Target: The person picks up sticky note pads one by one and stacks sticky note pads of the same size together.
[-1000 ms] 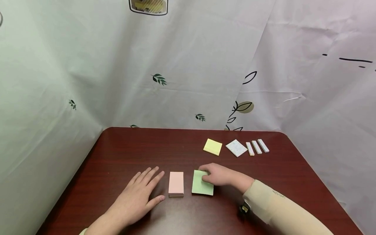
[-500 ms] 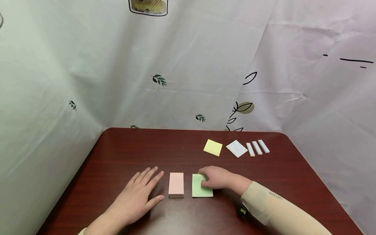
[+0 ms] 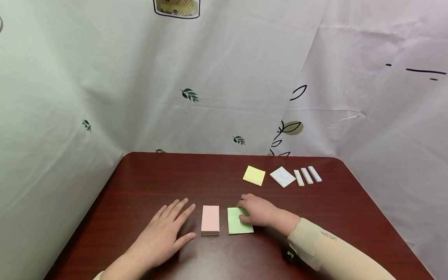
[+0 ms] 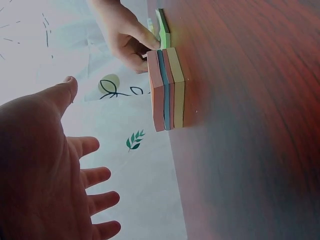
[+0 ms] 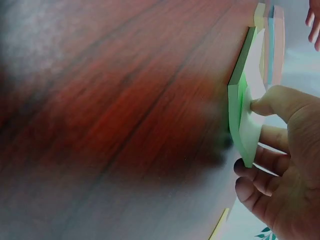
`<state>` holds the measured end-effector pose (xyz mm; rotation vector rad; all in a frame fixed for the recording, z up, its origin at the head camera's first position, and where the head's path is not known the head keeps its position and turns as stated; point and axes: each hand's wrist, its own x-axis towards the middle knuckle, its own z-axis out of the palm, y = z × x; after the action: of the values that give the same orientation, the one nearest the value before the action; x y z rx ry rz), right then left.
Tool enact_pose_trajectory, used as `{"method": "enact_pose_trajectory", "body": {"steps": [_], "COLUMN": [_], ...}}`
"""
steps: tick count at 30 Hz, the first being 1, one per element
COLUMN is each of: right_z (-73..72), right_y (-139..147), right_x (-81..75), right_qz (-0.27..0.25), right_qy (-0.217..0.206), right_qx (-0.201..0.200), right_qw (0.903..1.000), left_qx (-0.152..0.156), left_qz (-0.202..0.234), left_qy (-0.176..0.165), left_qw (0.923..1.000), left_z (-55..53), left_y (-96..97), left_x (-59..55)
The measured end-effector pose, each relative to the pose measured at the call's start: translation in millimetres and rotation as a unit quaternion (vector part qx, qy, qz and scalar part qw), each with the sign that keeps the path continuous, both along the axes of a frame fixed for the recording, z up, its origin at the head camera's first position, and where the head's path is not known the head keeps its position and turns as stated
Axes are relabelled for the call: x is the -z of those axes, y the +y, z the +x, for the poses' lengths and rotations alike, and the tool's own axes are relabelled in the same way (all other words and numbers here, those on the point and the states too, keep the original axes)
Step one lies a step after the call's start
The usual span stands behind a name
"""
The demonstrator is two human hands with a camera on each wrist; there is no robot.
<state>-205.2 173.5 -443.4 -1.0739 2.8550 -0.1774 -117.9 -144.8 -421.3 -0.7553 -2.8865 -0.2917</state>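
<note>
Green notepad (image 3: 238, 228) lies on red-brown table (image 3: 168, 175), white sheeting (image 3: 224, 70) behind.

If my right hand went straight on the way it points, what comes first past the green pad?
Likely the pink-topped stack, with the green pad touching it first, though heights are hard to judge.

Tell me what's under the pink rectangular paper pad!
The pink rectangular paper pad sits on a blue paper layer, a thin pink layer and a pale yellow layer. Only edges show; their faces and the reddish-brown wooden table beneath are covered.
</note>
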Motion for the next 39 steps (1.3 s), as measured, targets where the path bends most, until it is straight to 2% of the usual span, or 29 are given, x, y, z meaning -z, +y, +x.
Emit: {"method": "enact_pose_trajectory", "body": {"steps": [14,20,26,33,39], "right_z": [3.3,1.9,3.2,12.6,25.1], "right_y": [0.8,2.7,9.2,27.0,55.6], "right_x": [3.6,4.4,-0.1,-5.7,-6.2], "right_qz": [-0.013,-0.019,-0.063,-0.080,-0.094], "right_qy": [0.021,0.005,-0.015,0.011,0.042], "right_qx": [0.009,0.008,0.013,0.018,0.030], "right_qw": [0.9996,0.9998,0.9978,0.9966,0.9942], "left_qx": [-0.001,-0.002,-0.003,-0.001,0.003], "left_qz": [-0.002,-0.003,-0.004,0.002,0.001], "left_qy": [-0.002,-0.006,-0.011,-0.016,-0.014], "left_qw": [1.0000,1.0000,0.9999,0.9999,0.9999], "left_z": [0.1,-0.6,-2.6,-5.8,-8.2], "left_y": [0.5,1.4,1.2,2.2,3.3], "left_x": [0.2,-0.2,1.1,2.2,3.0]}}
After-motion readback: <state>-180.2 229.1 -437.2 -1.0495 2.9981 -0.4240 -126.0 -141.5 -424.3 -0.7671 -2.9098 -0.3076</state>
